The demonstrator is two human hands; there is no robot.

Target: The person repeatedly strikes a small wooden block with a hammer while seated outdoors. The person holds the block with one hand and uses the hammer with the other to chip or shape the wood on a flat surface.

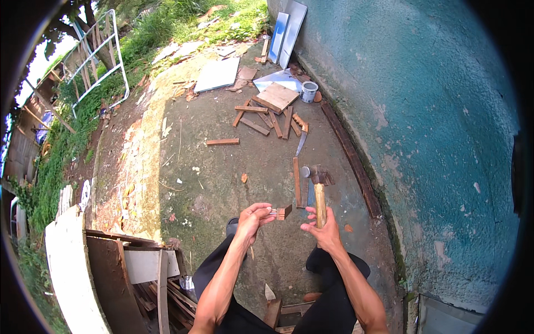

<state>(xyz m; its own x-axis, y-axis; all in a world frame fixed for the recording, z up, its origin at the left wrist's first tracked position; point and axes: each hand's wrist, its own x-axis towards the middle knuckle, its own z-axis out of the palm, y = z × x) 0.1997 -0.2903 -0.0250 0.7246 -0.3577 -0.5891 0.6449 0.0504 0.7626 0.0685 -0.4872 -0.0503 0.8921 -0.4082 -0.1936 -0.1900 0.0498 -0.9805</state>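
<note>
In my right hand (327, 231) is a claw hammer (320, 195), gripped by its pale wooden handle with the metal head upward. My left hand (254, 219) pinches thin, pale metallic bits, too small to name for sure. At those fingertips sits a small brown block (285, 212), apparently held with them. The two hands are apart, above the ground between my knees. Just beyond the hammer a wooden strip (297, 181) lies on the concrete. A handsaw (302, 139) with a wooden grip rests farther off.
Several short wood pieces (256, 127) lie around a square board (277, 97), near a grey can (308, 92). A long dark beam (350, 158) runs along the teal wall (445, 145). Scrap boards (103, 273) stand at the near left. Wood pieces (272, 313) lie between my legs.
</note>
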